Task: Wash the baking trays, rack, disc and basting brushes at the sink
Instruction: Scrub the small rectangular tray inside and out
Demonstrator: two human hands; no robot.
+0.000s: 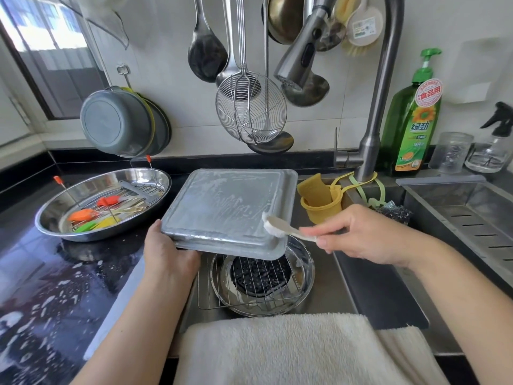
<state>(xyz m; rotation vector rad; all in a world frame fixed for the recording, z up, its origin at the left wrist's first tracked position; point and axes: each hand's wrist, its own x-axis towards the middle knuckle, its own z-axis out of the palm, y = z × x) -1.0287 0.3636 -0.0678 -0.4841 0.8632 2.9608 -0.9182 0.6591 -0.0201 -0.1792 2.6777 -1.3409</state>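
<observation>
A soapy grey square baking tray (230, 207) is held upside down over the sink, stacked on a second tray. My left hand (166, 251) grips its near left edge. My right hand (363, 234) pinches the handle of a white scrub brush (277, 226), whose bristles touch the tray's near right corner. Below in the sink lie a wire rack (249, 290) on a round metal dish (302, 270), with a dark perforated disc (258, 273) beneath the wires. Orange, green and yellow basting brushes (91, 218) lie in an oval steel pan (102, 201) on the left counter.
The faucet head (299, 54) hangs above the tray among ladles and a wire skimmer (251, 107). A green detergent bottle (413, 120) stands at the back right. A yellow sponge holder (322, 201) hangs by the faucet. A white towel (291, 348) covers the sink's front edge. The black counter (55, 287) is wet.
</observation>
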